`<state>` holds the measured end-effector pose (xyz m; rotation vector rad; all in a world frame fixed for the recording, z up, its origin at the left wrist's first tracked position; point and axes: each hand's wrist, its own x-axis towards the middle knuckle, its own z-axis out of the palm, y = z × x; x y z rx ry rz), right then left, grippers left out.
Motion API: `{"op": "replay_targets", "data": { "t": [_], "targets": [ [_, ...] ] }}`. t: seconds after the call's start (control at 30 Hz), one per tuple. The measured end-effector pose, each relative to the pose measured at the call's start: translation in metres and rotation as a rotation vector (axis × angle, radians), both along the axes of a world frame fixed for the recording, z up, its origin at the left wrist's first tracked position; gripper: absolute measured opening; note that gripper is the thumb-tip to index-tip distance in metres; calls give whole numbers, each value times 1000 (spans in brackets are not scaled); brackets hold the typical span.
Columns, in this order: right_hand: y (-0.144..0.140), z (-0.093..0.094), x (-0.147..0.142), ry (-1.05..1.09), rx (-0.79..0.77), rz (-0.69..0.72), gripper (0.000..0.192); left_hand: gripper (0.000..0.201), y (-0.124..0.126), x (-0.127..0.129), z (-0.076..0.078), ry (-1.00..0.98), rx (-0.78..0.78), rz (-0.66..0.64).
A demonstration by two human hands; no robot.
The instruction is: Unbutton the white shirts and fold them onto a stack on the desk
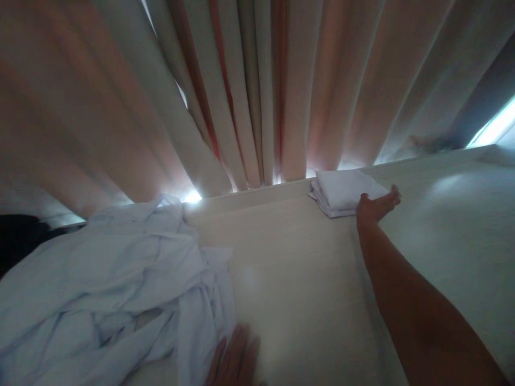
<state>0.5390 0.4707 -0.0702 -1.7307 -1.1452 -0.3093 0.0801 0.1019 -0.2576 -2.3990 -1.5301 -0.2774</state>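
Note:
My right hand [377, 206] reaches far across a pale table [298, 268], fingers spread, resting against the near right edge of a small stack of folded white cloths [341, 192]. It grips nothing. My left hand [235, 358] lies flat at the bottom edge of the view, fingers together and extended, right beside a large crumpled heap of pale blue-white fabric [108, 284] that covers the table's left side. Only the fingers of that hand show.
Heavy beige curtains [249, 91] with reddish folds hang along the table's far edge, light leaking in under them. A bright window strip [494, 126] shows at the far right. A dark shape [20, 236] sits at the left edge.

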Motion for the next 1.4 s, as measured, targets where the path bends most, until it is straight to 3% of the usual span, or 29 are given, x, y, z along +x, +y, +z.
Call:
{"op": "replay_targets", "data": {
  "t": [0.1,0.2,0.33,0.43,0.53,0.67,0.73,0.83,0.9,0.93,1.0,1.1,1.17,1.23,1.3,1.4],
  "targets": [
    [9,12,-32,-247,-167,144,64,61,-3,15,17,7,65,-34],
    [35,23,-62,-475,-464,328,66,58,-9,34,27,-33,83,77],
    [64,17,-79,-519,-748,420,47,61,-12,44,22,-88,85,171],
    [63,9,-80,-544,-752,468,40,65,-10,42,14,-139,95,92],
    [43,10,-82,-601,-587,480,46,60,-10,43,21,-226,58,97],
    [-12,11,-107,-675,-359,527,45,66,-21,54,57,-288,-79,101],
    [-56,7,-138,-717,-312,702,41,67,-27,59,78,-358,-123,117],
    [-134,0,-218,-634,-367,1095,41,59,-32,65,105,-546,-224,90],
    [-183,-1,-287,-482,-425,1254,54,52,-34,69,120,-650,-286,42],
    [-204,0,-322,-424,-475,1284,62,49,-36,70,126,-710,-306,34],
    [-234,7,-384,-368,-601,1179,70,41,-44,67,135,-831,-329,62],
    [-254,28,-437,-356,-617,1028,39,31,-72,46,142,-984,-333,129],
    [-260,47,-442,-331,-558,952,27,28,-100,19,148,-1046,-305,181],
    [-272,64,-424,-293,-475,899,30,31,-128,-11,158,-1140,-270,250],
    [-299,73,-390,-271,-388,901,33,38,-149,-38,173,-1299,-250,334],
    [-368,68,-326,-205,-226,993,42,36,-154,-59,204,-1683,-344,444]
  ]
}}
